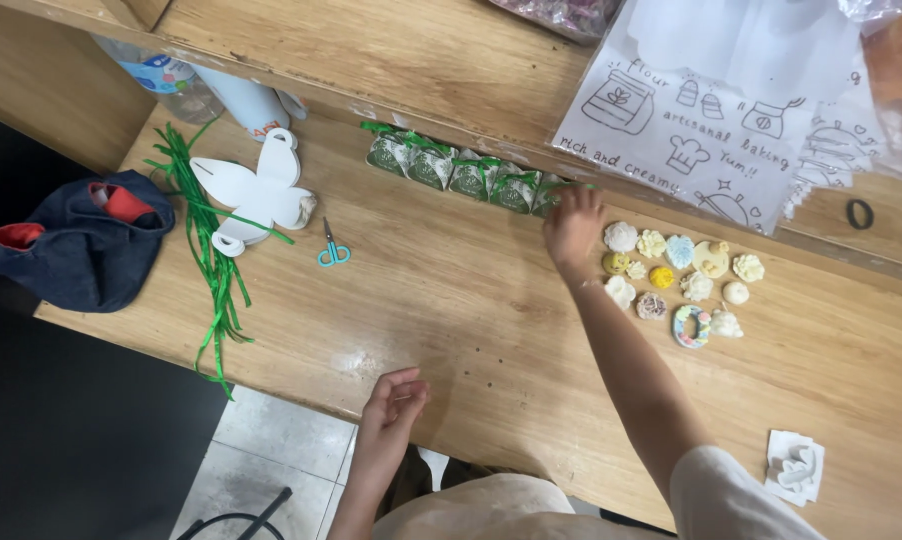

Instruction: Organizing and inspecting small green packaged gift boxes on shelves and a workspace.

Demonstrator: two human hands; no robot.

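The row of small boxes (461, 172) lies at the back of the table (451, 310), under the shelf. The scissors (333, 250) lie left of the moulded shapes (676, 278), and the ribbons (211, 250) lie further left.

left hand (393, 397): bare, no ring, no glove, no watch at the wrist
right hand (573, 226): bare, no ring or band to be seen
left forearm: bare to the lower edge of the picture, no sleeve on it
right forearm: bare from wrist to above the elbow
sleeve (731, 495): short, white or off-white, plain cloth, loose at the right upper arm
lap: pale beige cloth, plain, softly folded, at the bottom edge
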